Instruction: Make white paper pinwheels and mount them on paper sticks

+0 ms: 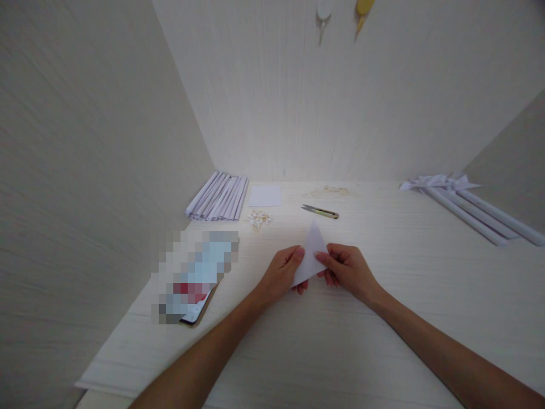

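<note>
Two hands share one grip on a folded white paper triangle [311, 255]. My left hand [281, 275] pinches its left edge, thumb on top and fingers curled beneath. My right hand [347, 270] pinches its right edge in the same way. Both grips are closed on the paper. The triangle points away from me, its tip raised just above the table [383, 318], near the middle of the surface and slightly toward the far side. Both forearms enter from the near edge and converge on the paper.

Beyond the triangle, a small pair of snips [320, 211] lies flat on the table, blades pointing left. Left of the snips sits a small heap of pale scraps [259, 218]. Behind that heap lies a flat white sheet [264, 196]. Left of the sheet, a stack of folded white paper strips [218, 196] rests against the left wall. Nearer to me on the left, a flat object lies on the table; it is blurred out and I cannot identify it.

At the far right, several long white paper rolls [472, 207] lie side by side, angled toward the right wall. Pale walls enclose the table on three sides.
</note>
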`<state>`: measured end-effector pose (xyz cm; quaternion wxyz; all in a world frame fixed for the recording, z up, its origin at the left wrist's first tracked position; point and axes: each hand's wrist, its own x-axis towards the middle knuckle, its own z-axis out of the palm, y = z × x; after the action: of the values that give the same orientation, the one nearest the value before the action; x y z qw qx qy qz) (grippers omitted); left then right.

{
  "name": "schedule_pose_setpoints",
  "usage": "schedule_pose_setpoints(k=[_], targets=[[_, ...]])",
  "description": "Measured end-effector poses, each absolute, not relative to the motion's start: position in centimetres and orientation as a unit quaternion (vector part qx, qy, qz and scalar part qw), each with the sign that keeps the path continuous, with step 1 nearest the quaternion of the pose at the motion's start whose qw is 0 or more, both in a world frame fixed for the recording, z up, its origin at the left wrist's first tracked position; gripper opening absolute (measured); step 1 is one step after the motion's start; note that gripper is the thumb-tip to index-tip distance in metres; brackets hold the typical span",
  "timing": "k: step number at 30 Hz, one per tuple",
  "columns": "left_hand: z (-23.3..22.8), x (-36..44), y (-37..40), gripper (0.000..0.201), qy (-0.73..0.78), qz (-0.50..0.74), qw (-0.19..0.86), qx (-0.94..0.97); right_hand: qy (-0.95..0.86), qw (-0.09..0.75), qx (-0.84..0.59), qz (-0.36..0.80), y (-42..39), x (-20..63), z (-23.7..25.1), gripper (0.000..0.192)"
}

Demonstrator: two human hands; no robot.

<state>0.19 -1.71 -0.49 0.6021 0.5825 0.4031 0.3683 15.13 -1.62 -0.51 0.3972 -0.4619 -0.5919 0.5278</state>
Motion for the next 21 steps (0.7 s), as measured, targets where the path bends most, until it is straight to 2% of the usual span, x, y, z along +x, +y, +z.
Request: schedule_pose_setpoints(k=[21], targets=[[-0.4, 0.14, -1.73, 0.039, 0.398, 0.371, 0.61, 0.575, -0.586, 0.4, -0.459, 0.535, -1.59, 15.18, -0.6, 0.033]])
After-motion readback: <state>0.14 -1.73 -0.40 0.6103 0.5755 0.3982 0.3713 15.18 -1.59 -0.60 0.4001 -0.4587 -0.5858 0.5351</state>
